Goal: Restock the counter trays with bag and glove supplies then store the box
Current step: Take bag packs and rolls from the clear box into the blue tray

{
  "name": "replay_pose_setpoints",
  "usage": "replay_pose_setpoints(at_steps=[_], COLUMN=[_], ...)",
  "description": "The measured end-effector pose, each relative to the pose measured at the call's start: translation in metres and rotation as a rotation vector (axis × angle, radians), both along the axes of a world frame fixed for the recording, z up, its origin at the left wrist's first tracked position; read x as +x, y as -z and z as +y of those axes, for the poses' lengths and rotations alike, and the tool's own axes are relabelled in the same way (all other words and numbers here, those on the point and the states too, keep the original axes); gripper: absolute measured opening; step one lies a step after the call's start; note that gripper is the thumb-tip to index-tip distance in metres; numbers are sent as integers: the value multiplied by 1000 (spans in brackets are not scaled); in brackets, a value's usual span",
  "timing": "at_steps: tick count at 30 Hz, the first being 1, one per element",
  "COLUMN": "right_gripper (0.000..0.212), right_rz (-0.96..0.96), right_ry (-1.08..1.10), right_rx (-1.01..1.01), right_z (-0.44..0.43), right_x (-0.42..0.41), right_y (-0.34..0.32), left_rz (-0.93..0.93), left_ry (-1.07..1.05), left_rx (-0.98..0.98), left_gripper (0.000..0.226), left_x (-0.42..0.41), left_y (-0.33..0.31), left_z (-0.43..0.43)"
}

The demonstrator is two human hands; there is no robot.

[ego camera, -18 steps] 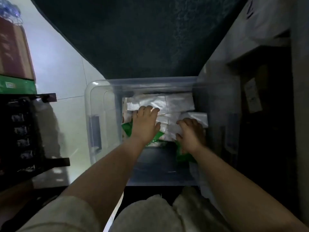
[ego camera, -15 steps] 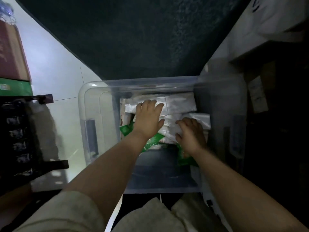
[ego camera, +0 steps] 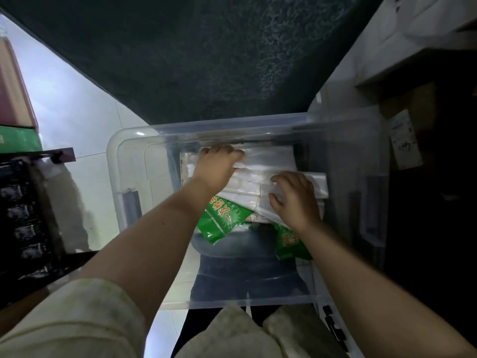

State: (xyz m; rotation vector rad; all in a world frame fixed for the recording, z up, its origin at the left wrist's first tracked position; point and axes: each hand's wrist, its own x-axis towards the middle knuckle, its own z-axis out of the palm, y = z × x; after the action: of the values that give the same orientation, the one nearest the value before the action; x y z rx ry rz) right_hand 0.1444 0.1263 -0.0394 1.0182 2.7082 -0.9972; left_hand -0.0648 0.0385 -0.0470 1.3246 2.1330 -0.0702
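White packs (ego camera: 268,161): stacked flat in the far half of the clear plastic box (ego camera: 134,161), top pack slightly skewed to the right. Green packets (ego camera: 222,220) poke out from under the stack's near edge, one left of centre, one under the right wrist.

Left hand (ego camera: 216,166): arm reaches straight in from the near left, palm down on the stack, fingers (ego camera: 232,152) curled over its far edge against the far wall, gripping the packs.

Right hand (ego camera: 294,200): palm down on the right part of the stack, fingers bent, thumb tucked at a pack edge, holding the packs. Hands near each other, not touching.

Box: open top, sits just in front of the person. A blue rounded shape (ego camera: 245,262) shows through the bottom; can't tell what it is.

Around: white tiled floor (ego camera: 85,120) to the left, black rack (ego camera: 23,215) at the left edge, cardboard carton with a paper label (ego camera: 405,140) in shadow on the right. Dark patterned panel (ego camera: 193,60) fills the far side. Pale sleeve (ego camera: 72,316) on the left upper arm.
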Motion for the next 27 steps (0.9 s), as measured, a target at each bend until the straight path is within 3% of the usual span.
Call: replay_pose_setpoints(at_steps=[6,13,21,27], right_gripper=[36,52,57,47], right_rz=[-54,-184,-218,-270], right_ry=[-92,-294,-262,-286], right_rx=[-20,-34,80,80], right_z=[3,-11,-29,-38], right_x=[-4,-62,-76,-83], right_y=[-9,12,42,44], left_rz=[145,142,218,206], left_ry=[-101,-227,-339,-358], left_rx=[3,38,159,188], left_gripper=[33,36,31,29], left_x=[-26,-14,-8,-10], left_y=[-29,-26,-16,-15], left_z=[-31,-52,-55,-59])
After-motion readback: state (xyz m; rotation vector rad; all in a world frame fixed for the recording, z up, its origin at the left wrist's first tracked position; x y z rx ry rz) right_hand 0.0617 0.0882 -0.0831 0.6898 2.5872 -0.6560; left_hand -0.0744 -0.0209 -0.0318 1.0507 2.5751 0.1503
